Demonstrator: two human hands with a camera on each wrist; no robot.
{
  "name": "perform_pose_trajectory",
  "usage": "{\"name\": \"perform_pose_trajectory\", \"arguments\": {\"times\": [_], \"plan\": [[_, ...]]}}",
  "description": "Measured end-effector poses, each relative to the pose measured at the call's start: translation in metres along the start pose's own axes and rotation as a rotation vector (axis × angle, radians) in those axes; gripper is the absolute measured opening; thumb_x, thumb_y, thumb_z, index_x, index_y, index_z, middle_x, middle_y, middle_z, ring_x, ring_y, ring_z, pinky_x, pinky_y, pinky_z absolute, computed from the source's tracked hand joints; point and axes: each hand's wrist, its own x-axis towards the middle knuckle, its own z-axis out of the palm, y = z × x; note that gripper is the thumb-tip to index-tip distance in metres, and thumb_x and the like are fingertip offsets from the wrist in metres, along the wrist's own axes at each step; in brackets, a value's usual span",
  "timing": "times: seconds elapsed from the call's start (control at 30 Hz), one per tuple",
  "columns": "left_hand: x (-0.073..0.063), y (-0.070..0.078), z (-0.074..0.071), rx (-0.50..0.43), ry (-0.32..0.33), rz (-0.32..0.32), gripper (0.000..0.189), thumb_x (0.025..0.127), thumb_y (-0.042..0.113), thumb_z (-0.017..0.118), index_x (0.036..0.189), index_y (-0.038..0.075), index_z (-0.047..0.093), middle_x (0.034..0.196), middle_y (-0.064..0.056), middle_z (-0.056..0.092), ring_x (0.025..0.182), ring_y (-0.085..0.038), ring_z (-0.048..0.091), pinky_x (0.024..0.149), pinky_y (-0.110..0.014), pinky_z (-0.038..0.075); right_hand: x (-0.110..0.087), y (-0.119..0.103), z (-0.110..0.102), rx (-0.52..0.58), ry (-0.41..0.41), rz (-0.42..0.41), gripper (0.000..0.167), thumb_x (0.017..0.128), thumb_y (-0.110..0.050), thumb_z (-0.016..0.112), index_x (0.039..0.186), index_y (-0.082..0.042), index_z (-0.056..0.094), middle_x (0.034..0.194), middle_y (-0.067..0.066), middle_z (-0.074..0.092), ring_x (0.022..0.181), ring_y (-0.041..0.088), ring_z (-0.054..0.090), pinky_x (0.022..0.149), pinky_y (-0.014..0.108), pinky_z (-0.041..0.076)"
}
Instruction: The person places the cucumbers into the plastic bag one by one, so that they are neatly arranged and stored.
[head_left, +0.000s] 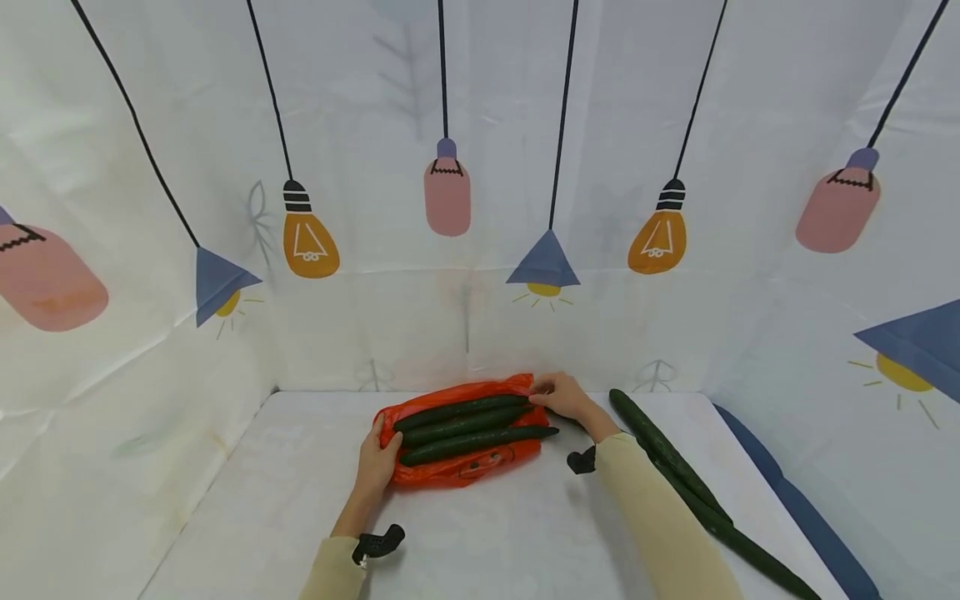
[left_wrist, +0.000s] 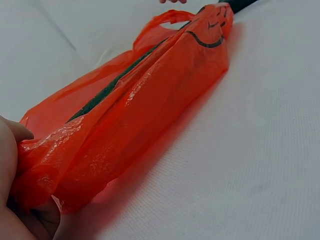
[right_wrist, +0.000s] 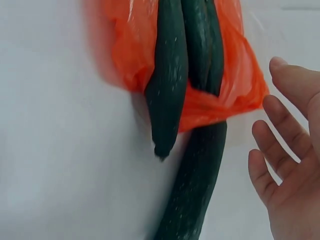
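An orange-red plastic bag [head_left: 510, 457] lies on the white table with three long cucumbers [head_left: 465, 425] side by side in its opening. The front cucumber [right_wrist: 170, 75] pokes out past the bag's right end. My left hand [head_left: 377, 458] grips the bag's left end, thumb above and fingers curled under the film in the left wrist view. At the bag's far right corner is my right hand [head_left: 564, 398], its fingers relaxed and spread in the right wrist view, with the index fingertip right at the film. Another cucumber [right_wrist: 195, 180] extends from beneath the bag's right end.
More cucumbers [head_left: 675, 458] lie overlapping along the table's right side, beyond my right sleeve. A white sheet [head_left: 487, 317] printed with hanging lamps rises behind the table [head_left: 247, 500]. Blue fabric or padding [head_left: 795, 500] runs along the right edge.
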Motion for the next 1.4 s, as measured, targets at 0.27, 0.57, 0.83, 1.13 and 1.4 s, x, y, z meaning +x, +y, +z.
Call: {"name": "perform_pose_trajectory", "arguments": {"times": [0.27,0.57,0.83,1.13,1.4], "plan": [[0.000,-0.001,0.000,0.017,0.002,0.015,0.064,0.100,0.015,0.053,0.153,-0.002,0.021,0.154,-0.026,0.023,0.142,-0.040,0.018,0.113,-0.053,0.018,-0.011,0.012,-0.007,0.004,0.060,0.057,0.021,0.088,-0.014,0.071,0.105,-0.003,0.073,0.089,0.003,0.065,0.081,0.019,0.057,0.073,0.036,0.049],[0.002,-0.002,-0.002,-0.010,-0.028,-0.002,0.066,0.101,0.017,0.053,0.154,0.000,0.018,0.156,-0.023,0.022,0.144,-0.037,0.016,0.114,-0.052,0.017,-0.016,0.028,-0.008,0.040,0.107,0.136,0.024,0.087,-0.016,0.071,0.105,0.000,0.072,0.090,0.004,0.066,0.082,0.021,0.057,0.073,0.037,0.050],[0.003,-0.004,-0.003,-0.012,-0.037,-0.019,0.067,0.100,0.017,0.054,0.154,0.001,0.017,0.156,-0.023,0.021,0.144,-0.037,0.016,0.113,-0.052,0.017,-0.019,0.039,-0.007,0.016,0.130,0.192,0.023,0.086,-0.017,0.073,0.103,-0.001,0.072,0.097,0.009,0.066,0.089,0.026,0.059,0.078,0.043,0.050],[0.002,-0.002,-0.004,-0.009,-0.047,-0.010,0.068,0.099,0.015,0.055,0.154,0.000,0.018,0.155,-0.024,0.022,0.143,-0.038,0.017,0.114,-0.052,0.017,-0.032,0.050,-0.006,-0.028,0.166,0.251,0.021,0.085,-0.017,0.075,0.099,-0.002,0.072,0.103,0.015,0.067,0.098,0.033,0.060,0.086,0.049,0.049],[0.002,-0.002,-0.007,0.020,-0.052,0.000,0.067,0.100,0.016,0.055,0.154,0.001,0.018,0.156,-0.025,0.021,0.143,-0.038,0.016,0.114,-0.052,0.016,-0.037,0.057,-0.003,-0.013,0.166,0.290,0.028,0.083,-0.020,0.076,0.102,-0.001,0.071,0.103,0.015,0.067,0.094,0.030,0.060,0.083,0.047,0.050]]}}
